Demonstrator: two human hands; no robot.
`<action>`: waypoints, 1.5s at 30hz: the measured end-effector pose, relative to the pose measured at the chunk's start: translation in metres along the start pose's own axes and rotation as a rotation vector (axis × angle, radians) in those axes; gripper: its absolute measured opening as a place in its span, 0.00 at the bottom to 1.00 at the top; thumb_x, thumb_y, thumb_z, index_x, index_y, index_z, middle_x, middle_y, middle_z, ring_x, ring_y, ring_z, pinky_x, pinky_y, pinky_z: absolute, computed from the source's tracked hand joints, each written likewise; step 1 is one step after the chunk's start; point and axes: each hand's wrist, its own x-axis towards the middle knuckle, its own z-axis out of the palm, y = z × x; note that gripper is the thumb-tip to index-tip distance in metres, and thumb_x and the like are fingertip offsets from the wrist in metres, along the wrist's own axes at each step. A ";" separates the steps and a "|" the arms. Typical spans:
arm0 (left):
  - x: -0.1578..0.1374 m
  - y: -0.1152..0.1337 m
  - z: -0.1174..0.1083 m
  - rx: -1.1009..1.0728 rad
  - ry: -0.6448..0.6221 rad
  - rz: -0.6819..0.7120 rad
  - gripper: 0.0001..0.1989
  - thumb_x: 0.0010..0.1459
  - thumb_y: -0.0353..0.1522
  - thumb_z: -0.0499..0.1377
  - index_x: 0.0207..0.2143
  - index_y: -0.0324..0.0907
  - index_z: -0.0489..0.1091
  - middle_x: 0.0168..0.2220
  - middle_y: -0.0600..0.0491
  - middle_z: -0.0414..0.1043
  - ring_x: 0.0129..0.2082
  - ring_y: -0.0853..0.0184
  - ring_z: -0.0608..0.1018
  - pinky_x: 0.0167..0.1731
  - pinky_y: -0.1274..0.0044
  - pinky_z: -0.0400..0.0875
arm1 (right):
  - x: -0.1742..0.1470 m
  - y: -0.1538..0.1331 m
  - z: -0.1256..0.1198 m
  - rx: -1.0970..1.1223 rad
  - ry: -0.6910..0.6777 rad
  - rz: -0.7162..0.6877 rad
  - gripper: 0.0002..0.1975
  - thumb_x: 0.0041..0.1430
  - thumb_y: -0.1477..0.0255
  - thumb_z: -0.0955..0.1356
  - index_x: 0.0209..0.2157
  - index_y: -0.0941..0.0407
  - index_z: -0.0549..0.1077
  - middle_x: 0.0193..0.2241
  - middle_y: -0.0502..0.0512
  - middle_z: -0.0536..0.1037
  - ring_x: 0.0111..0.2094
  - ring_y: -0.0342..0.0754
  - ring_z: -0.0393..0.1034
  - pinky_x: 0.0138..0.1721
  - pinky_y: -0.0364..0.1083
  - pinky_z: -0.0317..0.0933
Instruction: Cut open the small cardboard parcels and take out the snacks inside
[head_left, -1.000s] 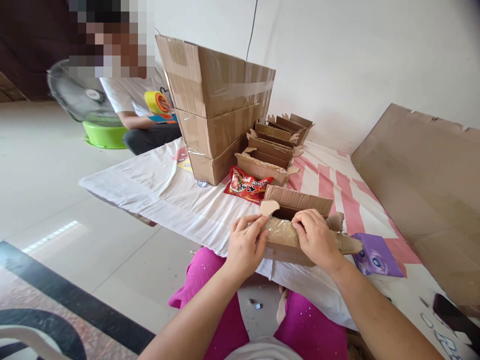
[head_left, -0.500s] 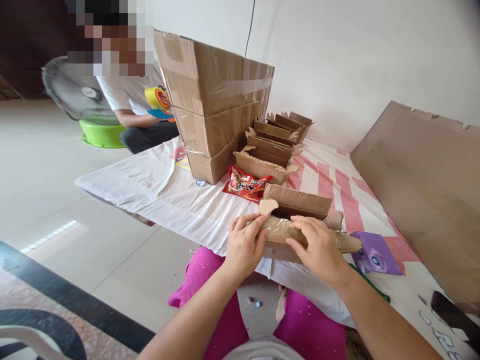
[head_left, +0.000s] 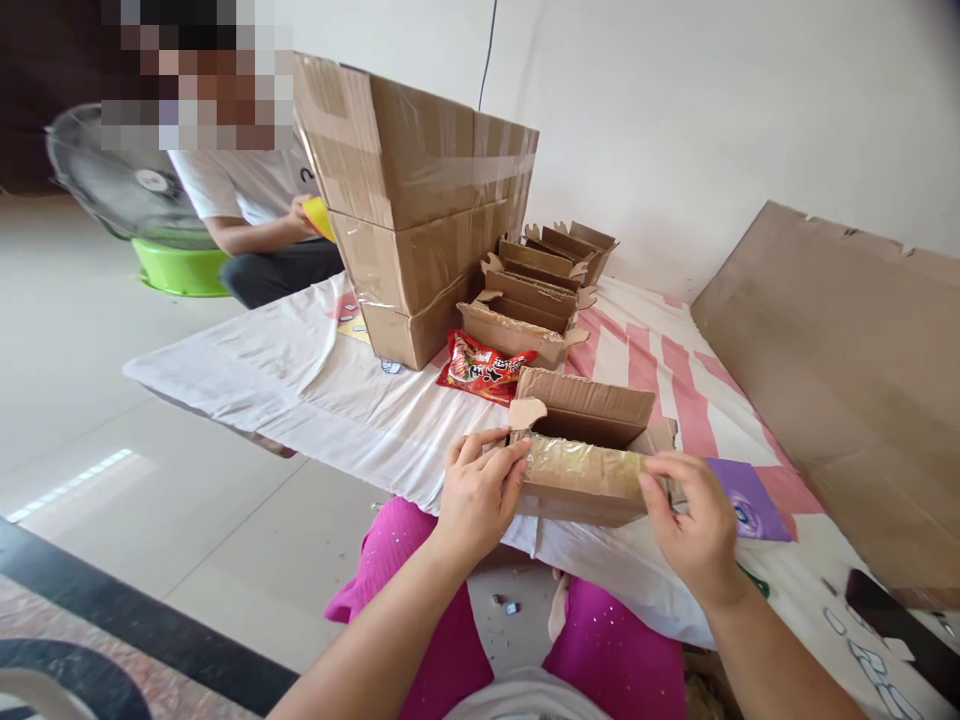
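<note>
A small open cardboard box (head_left: 574, 505) stands at the near edge of the cloth-covered table in front of me. Its near flap (head_left: 585, 465) is folded outward and carries shiny clear tape; the far flap stands up. My left hand (head_left: 484, 490) holds the flap's left end, fingers on top and thumb on the near side. At the right end, my right hand (head_left: 694, 520) pinches the flap's corner between thumb and fingers. Just behind the box lies a red printed food packet (head_left: 487, 368).
Stacked taped cartons (head_left: 427, 240) rise at the back left, beside a row of open small boxes (head_left: 517, 325). A purple packet (head_left: 750, 500) and a dark phone-like object (head_left: 892, 625) lie right. A large cardboard sheet (head_left: 840, 380) leans there. A person (head_left: 247, 220) sits beyond the cartons, near a fan (head_left: 142, 180).
My right hand has moved right, from the middle of the flap to its right end. The near flap now lies lower, showing more of the box's inside. My left hand stays at the left end.
</note>
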 end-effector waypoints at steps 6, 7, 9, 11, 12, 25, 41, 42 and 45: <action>0.002 0.001 0.001 0.005 -0.018 0.003 0.09 0.63 0.29 0.54 0.43 0.41 0.73 0.37 0.50 0.80 0.49 0.58 0.75 0.47 0.64 0.62 | -0.088 0.050 -0.029 -0.069 -0.053 0.160 0.04 0.63 0.73 0.63 0.38 0.55 0.69 0.30 0.53 0.74 0.31 0.47 0.71 0.34 0.46 0.67; 0.003 0.002 0.001 0.010 -0.022 0.004 0.09 0.64 0.29 0.54 0.43 0.41 0.73 0.37 0.50 0.80 0.49 0.58 0.75 0.47 0.64 0.62 | -0.102 0.062 -0.030 -0.154 -0.139 0.208 0.05 0.64 0.70 0.63 0.37 0.55 0.69 0.30 0.53 0.75 0.31 0.47 0.72 0.34 0.47 0.67; 0.003 0.002 0.002 0.022 -0.034 0.012 0.10 0.65 0.30 0.53 0.44 0.42 0.74 0.37 0.50 0.80 0.49 0.58 0.75 0.47 0.64 0.62 | -0.128 0.083 -0.031 -0.338 -0.284 0.252 0.11 0.64 0.64 0.62 0.39 0.55 0.70 0.34 0.57 0.77 0.35 0.51 0.73 0.38 0.50 0.67; 0.004 0.002 0.001 0.040 -0.055 0.023 0.11 0.65 0.31 0.53 0.44 0.42 0.74 0.37 0.50 0.80 0.50 0.57 0.74 0.47 0.64 0.61 | -0.149 0.099 -0.030 -0.507 -0.352 0.234 0.17 0.64 0.61 0.59 0.44 0.57 0.71 0.41 0.63 0.77 0.42 0.56 0.72 0.42 0.55 0.66; 0.004 0.002 0.001 0.048 -0.071 0.031 0.11 0.65 0.32 0.54 0.45 0.43 0.74 0.37 0.49 0.80 0.50 0.56 0.74 0.47 0.63 0.61 | -0.158 0.104 -0.030 -0.573 -0.370 0.226 0.18 0.64 0.63 0.59 0.46 0.57 0.71 0.44 0.64 0.76 0.44 0.58 0.71 0.44 0.56 0.66; -0.003 0.002 -0.005 0.079 -0.152 0.063 0.18 0.57 0.37 0.64 0.50 0.43 0.72 0.34 0.49 0.76 0.53 0.51 0.71 0.49 0.62 0.61 | -0.163 0.112 -0.033 -0.497 -0.396 0.307 0.16 0.61 0.75 0.59 0.48 0.54 0.71 0.39 0.59 0.76 0.39 0.54 0.70 0.41 0.54 0.66; -0.010 0.029 0.006 0.183 -0.091 0.051 0.18 0.57 0.37 0.64 0.49 0.41 0.71 0.31 0.49 0.76 0.49 0.51 0.73 0.45 0.63 0.61 | -0.026 -0.040 -0.043 -0.165 -0.633 0.063 0.22 0.66 0.75 0.57 0.61 0.53 0.61 0.48 0.62 0.71 0.42 0.49 0.73 0.42 0.49 0.72; -0.010 0.029 0.005 0.180 -0.095 0.055 0.18 0.57 0.37 0.64 0.49 0.41 0.71 0.31 0.49 0.76 0.50 0.51 0.72 0.45 0.63 0.61 | -0.024 -0.042 -0.040 -0.188 -0.638 0.052 0.23 0.66 0.75 0.57 0.61 0.53 0.62 0.48 0.62 0.71 0.41 0.49 0.74 0.40 0.49 0.73; -0.009 0.026 0.004 0.156 -0.120 0.074 0.17 0.58 0.36 0.63 0.49 0.40 0.71 0.31 0.49 0.75 0.50 0.51 0.72 0.45 0.63 0.61 | -0.023 -0.044 -0.029 -0.257 -0.638 0.028 0.23 0.65 0.76 0.57 0.60 0.54 0.64 0.46 0.62 0.72 0.39 0.50 0.74 0.37 0.49 0.73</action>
